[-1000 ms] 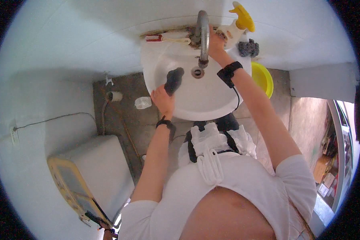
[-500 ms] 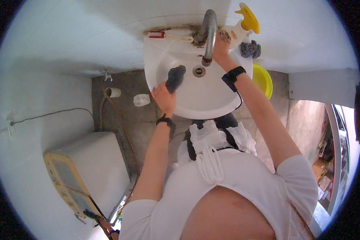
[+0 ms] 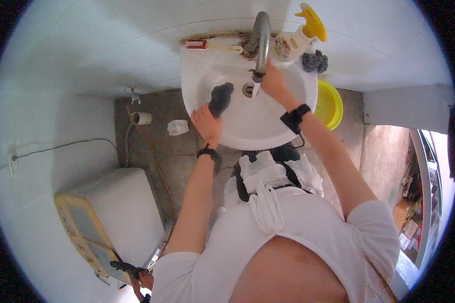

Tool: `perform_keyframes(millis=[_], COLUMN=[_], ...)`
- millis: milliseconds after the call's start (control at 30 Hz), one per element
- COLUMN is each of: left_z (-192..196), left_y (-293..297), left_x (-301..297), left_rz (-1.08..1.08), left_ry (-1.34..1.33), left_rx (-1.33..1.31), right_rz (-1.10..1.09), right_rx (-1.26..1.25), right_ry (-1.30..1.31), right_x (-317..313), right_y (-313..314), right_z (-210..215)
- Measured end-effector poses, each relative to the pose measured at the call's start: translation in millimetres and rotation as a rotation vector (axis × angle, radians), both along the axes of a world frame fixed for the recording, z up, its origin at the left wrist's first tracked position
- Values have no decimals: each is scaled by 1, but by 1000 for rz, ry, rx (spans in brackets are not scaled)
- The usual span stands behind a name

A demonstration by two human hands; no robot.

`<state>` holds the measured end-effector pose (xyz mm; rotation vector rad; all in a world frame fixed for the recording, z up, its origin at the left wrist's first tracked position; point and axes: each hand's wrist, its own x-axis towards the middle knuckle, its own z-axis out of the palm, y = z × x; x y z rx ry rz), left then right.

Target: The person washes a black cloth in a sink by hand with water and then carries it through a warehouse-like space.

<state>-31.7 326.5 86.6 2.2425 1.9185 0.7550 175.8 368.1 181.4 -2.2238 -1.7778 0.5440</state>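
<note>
Pale walls [image 3: 45, 121] and a dark floor [image 3: 181, 147] frame a small washroom, where we look down on a white basin [image 3: 258, 140], its drain [image 3: 247, 91] the centre of our dial and the metal tap [image 3: 262, 43] at twelve o'clock. At eight o'clock the left hand [image 3: 206, 122] sits at the basin's edge, clamped on a dark grey cloth [image 3: 220, 99] whose bunched free end lies inside the bowl at about nine. The right hand [image 3: 275, 85] is between two and three, just beside the spout and a pale streak we take for running water [image 3: 256, 90]; we see nothing held there, and with the fingertips partly hidden we cannot tell whether they are apart or together.

Along the back, a red-bristled brush [image 3: 212, 46] lies at eleven and a yellow-triggered spray bottle [image 3: 289, 45] stands at one; a dark scrubber [image 3: 314, 61] sits at two, and a yellow tub [image 3: 339, 103] at three, beyond the rim.

We judge the dark grey cloth the likeliest trouble: a loosened grip could let it slide down the bowl and cover the drain, backing water up. Harder flow striking folded fabric could splash over the front edge onto the white clothing [image 3: 298, 212]. An upward swing of the right hand might topple the spray bottle into the bowl.
</note>
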Motion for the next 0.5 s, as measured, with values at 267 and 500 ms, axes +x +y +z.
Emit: perform_keyframes(millis=[267, 500], left_z=[4, 3], left_y=[-3, 0], left_x=[3, 7], left_rz=[-31, -12], left_ry=[-4, 33], left_rx=[3, -25], right_rz=[-146, -118], right_rx=[-271, -459], right_ry=[1100, 1298], right_x=[-6, -17], right_y=[-11, -31], right_z=[-148, -122])
